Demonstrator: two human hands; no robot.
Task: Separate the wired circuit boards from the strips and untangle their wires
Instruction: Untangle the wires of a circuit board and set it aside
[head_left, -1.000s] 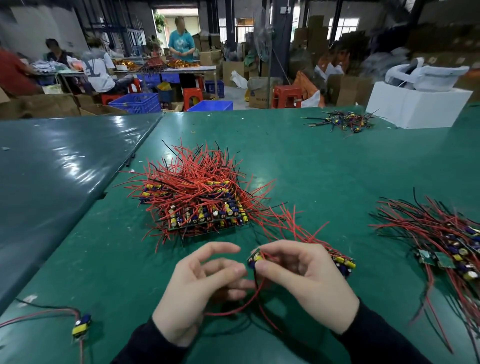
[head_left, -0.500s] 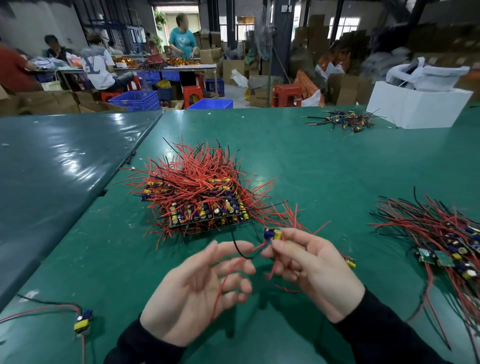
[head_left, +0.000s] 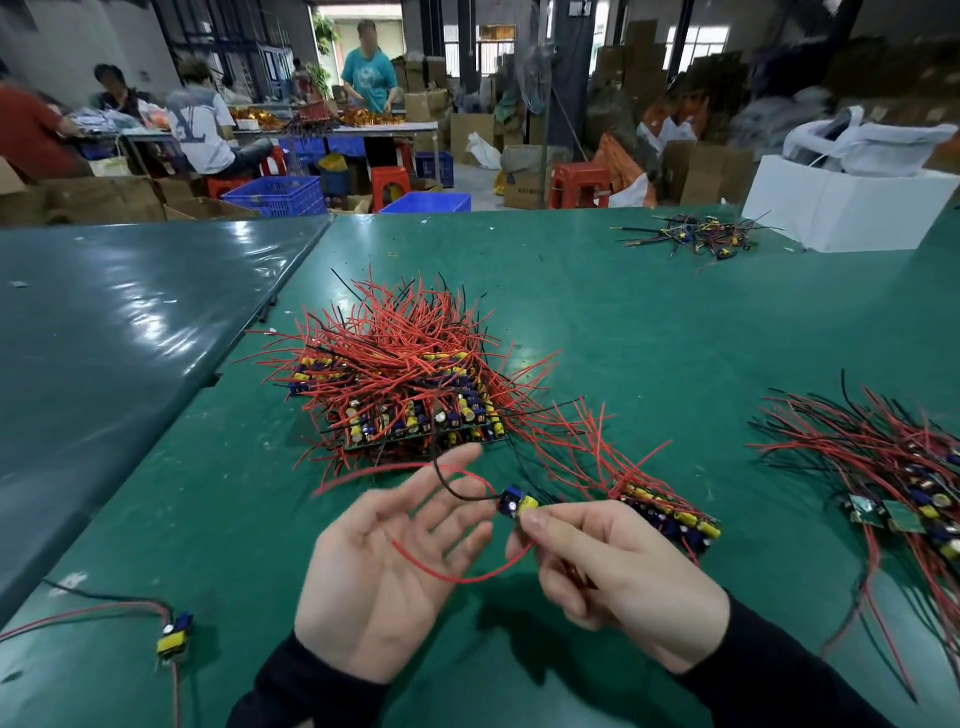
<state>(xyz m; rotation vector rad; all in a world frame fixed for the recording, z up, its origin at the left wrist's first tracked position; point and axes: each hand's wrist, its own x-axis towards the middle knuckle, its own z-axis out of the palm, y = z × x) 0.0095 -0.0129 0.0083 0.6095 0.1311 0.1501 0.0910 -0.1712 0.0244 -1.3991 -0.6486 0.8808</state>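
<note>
Head view: green tabletop (head_left: 675, 322) with a darker one butted against its left edge. White box (head_left: 852, 208) at the far right corner, white plastic wrapping and something grey bulging out of the top; contents otherwise unclear. Beyond the tabletop, two blue crates (head_left: 283, 195) on the floor, contents not visible.

Right hand (head_left: 618, 577) low in the middle, fingers curled, thumb and forefinger pinching one small circuit board (head_left: 517, 505) with a blue part and a yellow part. Trailing from that board, two wires: a red wire (head_left: 457, 574) looping down across the left palm, and a black wire (head_left: 452, 486) arching up past the left fingertips. Left hand (head_left: 384, 566) palm up, fingers straight and spread, gripping nothing, red loop lying over it.

Just beyond the hands, one big pile of board strips (head_left: 410, 384) under a tangle of red wires. Just right of the right hand, one loose strip (head_left: 670, 512) of boards, still joined. At the right edge, a second heap (head_left: 893, 478) of separated wired boards. Far back near the white box, a third, small heap (head_left: 696, 236). At lower left, one single board (head_left: 174, 636) with its wires, well apart from everything else.
</note>
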